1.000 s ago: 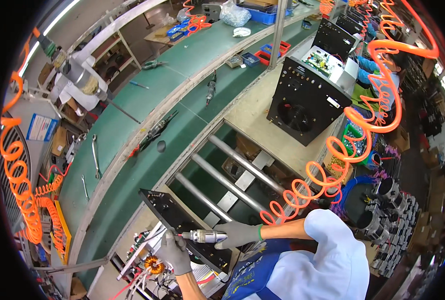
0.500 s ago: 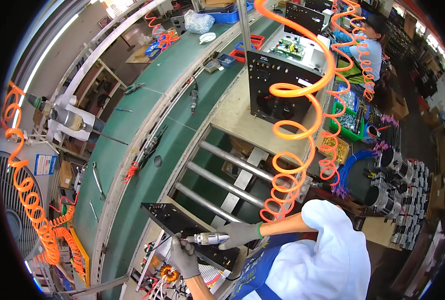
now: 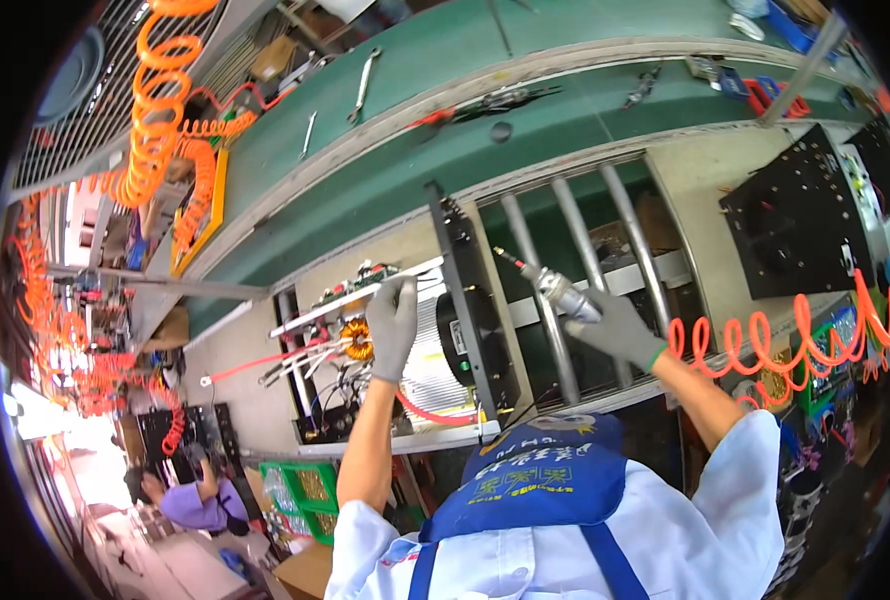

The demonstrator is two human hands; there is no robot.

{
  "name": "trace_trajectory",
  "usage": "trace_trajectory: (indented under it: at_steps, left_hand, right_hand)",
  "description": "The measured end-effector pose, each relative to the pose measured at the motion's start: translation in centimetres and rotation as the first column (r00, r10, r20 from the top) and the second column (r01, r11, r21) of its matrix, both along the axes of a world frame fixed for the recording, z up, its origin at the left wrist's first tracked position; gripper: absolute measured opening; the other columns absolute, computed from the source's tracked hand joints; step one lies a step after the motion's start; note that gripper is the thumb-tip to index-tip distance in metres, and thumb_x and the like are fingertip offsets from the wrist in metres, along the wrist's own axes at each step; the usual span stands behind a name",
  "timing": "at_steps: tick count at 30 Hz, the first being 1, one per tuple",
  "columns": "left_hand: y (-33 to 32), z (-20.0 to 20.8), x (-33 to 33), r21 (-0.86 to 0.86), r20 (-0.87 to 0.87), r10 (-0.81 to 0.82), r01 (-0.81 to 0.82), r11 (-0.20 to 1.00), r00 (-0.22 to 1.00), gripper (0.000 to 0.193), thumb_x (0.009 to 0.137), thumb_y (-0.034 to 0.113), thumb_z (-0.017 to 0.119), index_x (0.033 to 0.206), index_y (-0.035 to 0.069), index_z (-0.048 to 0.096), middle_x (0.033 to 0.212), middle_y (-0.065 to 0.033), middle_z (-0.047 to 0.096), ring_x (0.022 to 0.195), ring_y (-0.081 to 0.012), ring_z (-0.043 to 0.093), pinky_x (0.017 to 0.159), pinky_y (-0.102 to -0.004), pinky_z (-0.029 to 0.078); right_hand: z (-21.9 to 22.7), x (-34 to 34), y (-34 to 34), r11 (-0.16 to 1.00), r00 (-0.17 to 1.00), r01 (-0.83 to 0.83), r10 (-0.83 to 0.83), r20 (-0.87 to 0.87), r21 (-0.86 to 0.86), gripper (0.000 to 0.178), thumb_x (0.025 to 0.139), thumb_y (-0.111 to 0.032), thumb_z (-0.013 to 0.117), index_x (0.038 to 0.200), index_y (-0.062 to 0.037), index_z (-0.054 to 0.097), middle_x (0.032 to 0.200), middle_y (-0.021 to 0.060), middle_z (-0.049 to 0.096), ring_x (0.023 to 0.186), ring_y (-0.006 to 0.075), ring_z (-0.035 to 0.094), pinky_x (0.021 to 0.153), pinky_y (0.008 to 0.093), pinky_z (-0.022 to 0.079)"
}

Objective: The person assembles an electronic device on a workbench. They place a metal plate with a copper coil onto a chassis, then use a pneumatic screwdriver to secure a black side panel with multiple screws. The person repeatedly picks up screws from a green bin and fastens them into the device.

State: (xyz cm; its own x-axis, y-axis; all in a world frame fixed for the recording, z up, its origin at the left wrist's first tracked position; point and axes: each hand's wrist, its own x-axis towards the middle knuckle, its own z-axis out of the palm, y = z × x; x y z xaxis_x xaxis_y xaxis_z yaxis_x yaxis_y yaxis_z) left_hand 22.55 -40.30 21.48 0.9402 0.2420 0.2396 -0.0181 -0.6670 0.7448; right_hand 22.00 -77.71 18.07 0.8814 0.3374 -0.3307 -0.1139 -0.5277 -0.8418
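Note:
In my right hand (image 3: 615, 328), gloved in grey, is a silver air screwdriver (image 3: 568, 295), its bit pointing away to the left. The tool hangs over the steel rollers, apart from the black panel. My left hand (image 3: 395, 325), also gloved, lies over the opened electrical unit with its fingers stretched out. Just left of that hand sits a copper-wound coil (image 3: 358, 340), with white cables and a red cable (image 3: 255, 367) ending in lugs. Upright on the unit's right side stands the black panel (image 3: 473, 300), next to the ribbed silver heat sink (image 3: 427, 350).
Bare steel rollers (image 3: 580, 235) bridge a gap in the bench. Another black-panelled unit (image 3: 800, 220) stands at right. Coiled orange air hoses (image 3: 755, 350) hang near my right arm. Wrenches (image 3: 365, 85) lie on the green bench. A person in purple (image 3: 200, 505) works at lower left.
My view has swung left, bringing the unit's inside into sight. The screwdriver has come away from the black panel to the right. My left hand has left the bit and moved over the unit.

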Motion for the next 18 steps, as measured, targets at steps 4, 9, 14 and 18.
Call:
trace_trajectory:
  at_steps: [4, 9, 14, 18]
  left_hand:
    - [2.8, -0.4, 3.3, 0.398, 0.033, -0.149, 0.123, 0.909, 0.988, 0.020, 0.091, 0.026, 0.074, 0.099, 0.008, 0.074, 0.081, -0.0119, 0.062, 0.070, -0.0281, 0.063, 0.064, -0.0416, 0.050]
    - [4.9, -2.3, 6.7, 0.630, -0.180, -0.387, 0.408, 0.661, 0.904, 0.037, 0.081, 0.043, 0.081, 0.101, 0.012, 0.077, 0.082, -0.0081, 0.058, 0.079, -0.0293, 0.062, 0.066, -0.0433, 0.049]
    - [6.2, -5.4, 8.4, 0.677, -0.267, -0.425, 0.482, 0.556, 0.865, 0.035, 0.075, 0.041, 0.083, 0.084, 0.011, 0.068, 0.088, -0.0082, 0.056, 0.086, -0.0294, 0.060, 0.070, -0.0449, 0.050]
    - [7.1, -6.4, 9.2, 0.653, -0.307, -0.474, 0.545, 0.527, 0.825, 0.031, 0.071, 0.034, 0.083, 0.080, 0.010, 0.065, 0.090, -0.0091, 0.056, 0.091, -0.0295, 0.061, 0.073, -0.0446, 0.051]
  right_hand:
    - [-0.1, 4.0, -0.1, 0.987, 0.981, -0.128, 0.141, 0.132, -0.101, 0.046, 0.081, -0.040, 0.077, 0.112, -0.0080, 0.066, 0.097, 0.0220, 0.072, 0.093, 0.0425, 0.070, 0.081, 0.0488, 0.056]
    - [0.4, 8.6, 1.0, 0.922, 0.936, -0.276, 0.322, 0.142, -0.271, 0.049, 0.080, -0.040, 0.077, 0.113, -0.0067, 0.064, 0.098, 0.0219, 0.071, 0.094, 0.0432, 0.069, 0.082, 0.0508, 0.054]
    - [1.6, 12.9, 2.8, 0.844, 0.896, -0.380, 0.438, 0.076, -0.378, 0.054, 0.082, -0.043, 0.074, 0.118, -0.0041, 0.062, 0.105, 0.0210, 0.071, 0.101, 0.0413, 0.069, 0.088, 0.0492, 0.055]
    - [1.2, 14.7, 4.0, 0.801, 0.870, -0.425, 0.491, 0.055, -0.422, 0.057, 0.081, -0.041, 0.075, 0.122, -0.0038, 0.062, 0.102, 0.0193, 0.071, 0.100, 0.0400, 0.069, 0.088, 0.0482, 0.056]
